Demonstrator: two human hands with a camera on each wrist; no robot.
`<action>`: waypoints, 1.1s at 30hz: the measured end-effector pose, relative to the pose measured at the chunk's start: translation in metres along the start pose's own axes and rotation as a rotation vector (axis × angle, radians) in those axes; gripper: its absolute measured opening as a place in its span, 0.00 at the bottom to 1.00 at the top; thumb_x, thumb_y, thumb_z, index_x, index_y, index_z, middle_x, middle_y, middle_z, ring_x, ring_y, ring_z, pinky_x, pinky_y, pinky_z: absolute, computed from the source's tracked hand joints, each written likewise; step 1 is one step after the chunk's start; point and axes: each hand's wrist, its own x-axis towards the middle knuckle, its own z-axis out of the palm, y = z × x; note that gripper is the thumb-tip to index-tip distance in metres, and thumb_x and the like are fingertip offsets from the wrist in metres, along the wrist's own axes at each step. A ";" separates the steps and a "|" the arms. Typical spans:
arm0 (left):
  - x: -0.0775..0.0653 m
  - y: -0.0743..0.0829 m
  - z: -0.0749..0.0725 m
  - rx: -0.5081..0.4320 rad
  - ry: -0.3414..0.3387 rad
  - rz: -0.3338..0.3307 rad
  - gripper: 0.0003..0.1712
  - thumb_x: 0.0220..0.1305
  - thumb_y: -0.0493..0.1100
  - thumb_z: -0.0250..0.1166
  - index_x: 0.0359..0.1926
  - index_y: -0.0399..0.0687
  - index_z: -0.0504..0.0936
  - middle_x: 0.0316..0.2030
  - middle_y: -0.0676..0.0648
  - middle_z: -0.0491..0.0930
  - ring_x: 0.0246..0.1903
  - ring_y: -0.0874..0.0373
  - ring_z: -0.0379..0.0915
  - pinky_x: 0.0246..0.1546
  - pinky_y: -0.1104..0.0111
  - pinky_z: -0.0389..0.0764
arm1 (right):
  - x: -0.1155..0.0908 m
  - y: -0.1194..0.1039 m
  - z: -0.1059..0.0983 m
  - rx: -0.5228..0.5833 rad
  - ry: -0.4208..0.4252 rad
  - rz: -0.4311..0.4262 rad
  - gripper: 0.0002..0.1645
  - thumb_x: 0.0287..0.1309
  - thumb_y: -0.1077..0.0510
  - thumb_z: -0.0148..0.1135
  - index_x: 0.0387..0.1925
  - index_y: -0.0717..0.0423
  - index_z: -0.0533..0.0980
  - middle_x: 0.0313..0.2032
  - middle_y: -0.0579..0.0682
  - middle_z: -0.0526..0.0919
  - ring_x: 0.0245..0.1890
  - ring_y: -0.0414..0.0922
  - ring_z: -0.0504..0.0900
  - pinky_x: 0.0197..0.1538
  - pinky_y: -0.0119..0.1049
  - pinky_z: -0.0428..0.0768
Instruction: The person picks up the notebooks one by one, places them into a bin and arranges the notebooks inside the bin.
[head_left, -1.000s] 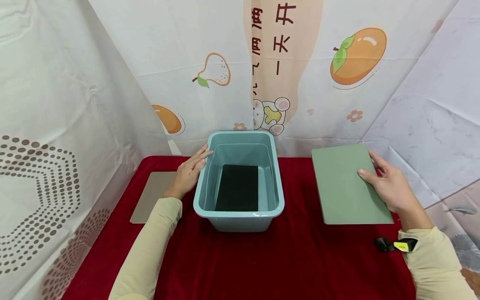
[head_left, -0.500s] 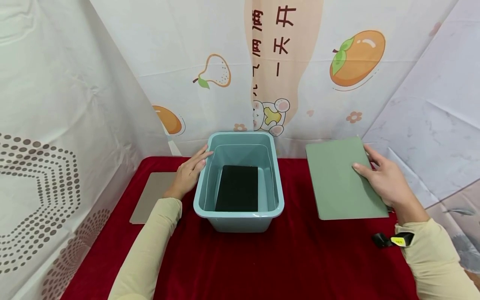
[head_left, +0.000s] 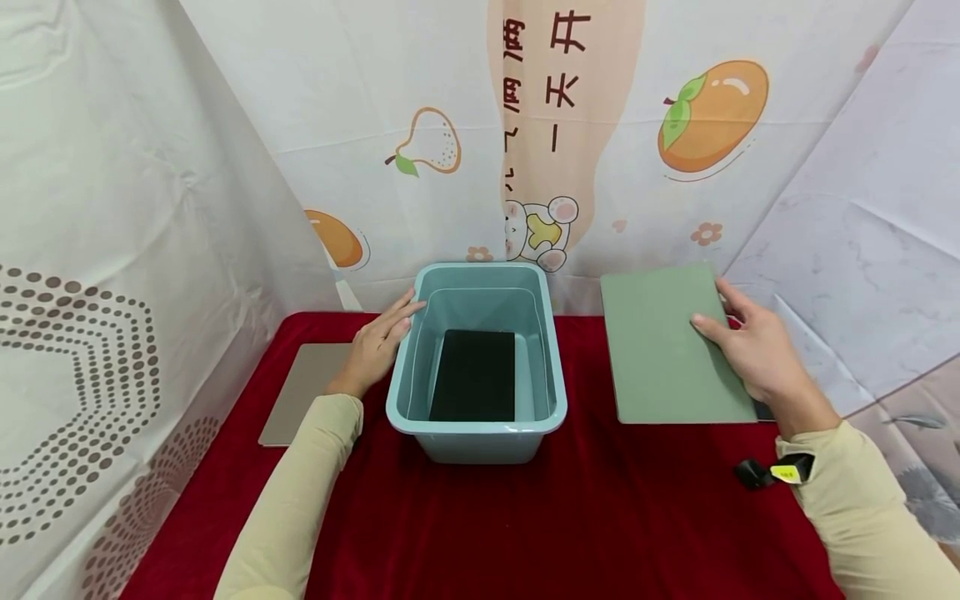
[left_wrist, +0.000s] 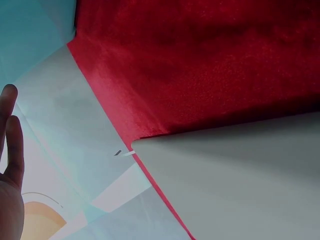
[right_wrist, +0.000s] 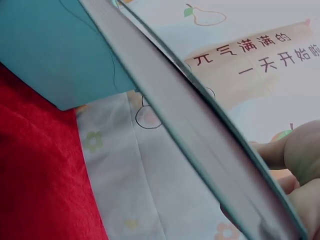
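Observation:
My right hand (head_left: 757, 350) grips a green hardcover notebook (head_left: 671, 354) by its right edge, thumb on the cover and fingers behind. The right wrist view shows its thick page block (right_wrist: 185, 115) side-on between two covers. To the right of a blue plastic tub (head_left: 480, 447), the notebook stays apart from it. My left hand (head_left: 375, 346) rests with straight fingers on the tub's left rim. Inside the tub lies a flat black rectangular thing (head_left: 474, 375). A grey notebook-like flat thing (head_left: 300, 400) lies left of the tub, partly hidden by my left hand and sleeve.
A red cloth (head_left: 510, 533) covers the table. Printed white curtains (head_left: 337, 100) hang close behind the tub and along both sides. A dark corner of something flat (head_left: 763, 411) shows beneath my right hand.
My right hand has lifted the green notebook a little and carried it left, nearer the tub. The left hand and the tub have stayed where they were.

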 end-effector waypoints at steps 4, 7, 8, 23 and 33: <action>0.000 -0.001 0.000 0.003 -0.001 0.004 0.25 0.80 0.64 0.41 0.73 0.82 0.66 0.78 0.69 0.55 0.77 0.52 0.58 0.70 0.37 0.65 | 0.001 -0.004 0.003 0.030 -0.007 0.011 0.48 0.71 0.45 0.59 0.81 0.46 0.47 0.64 0.57 0.69 0.34 0.21 0.76 0.34 0.27 0.82; 0.000 -0.002 0.000 0.007 0.008 0.020 0.25 0.80 0.63 0.41 0.73 0.81 0.67 0.78 0.68 0.55 0.77 0.53 0.59 0.71 0.39 0.66 | 0.003 -0.009 0.004 0.040 -0.034 0.024 0.48 0.72 0.43 0.58 0.82 0.44 0.44 0.67 0.60 0.67 0.35 0.22 0.76 0.34 0.28 0.83; 0.000 -0.002 -0.001 0.007 0.014 0.023 0.25 0.80 0.63 0.41 0.72 0.81 0.67 0.78 0.68 0.56 0.77 0.54 0.59 0.72 0.41 0.66 | 0.004 -0.011 0.004 0.038 -0.040 0.027 0.48 0.72 0.42 0.57 0.82 0.44 0.43 0.68 0.61 0.66 0.35 0.22 0.76 0.34 0.29 0.83; 0.001 -0.002 0.000 0.005 0.014 0.032 0.25 0.80 0.63 0.41 0.73 0.80 0.67 0.78 0.66 0.56 0.77 0.55 0.59 0.72 0.42 0.65 | 0.016 -0.037 0.009 0.091 -0.082 0.068 0.49 0.72 0.40 0.56 0.81 0.39 0.42 0.72 0.65 0.64 0.31 0.28 0.81 0.34 0.32 0.85; 0.001 -0.002 0.000 0.005 0.012 0.028 0.26 0.80 0.63 0.41 0.73 0.77 0.67 0.78 0.70 0.55 0.77 0.56 0.58 0.73 0.42 0.65 | 0.026 -0.051 0.012 0.097 -0.095 0.069 0.49 0.70 0.38 0.57 0.81 0.34 0.43 0.72 0.63 0.65 0.32 0.28 0.82 0.36 0.33 0.86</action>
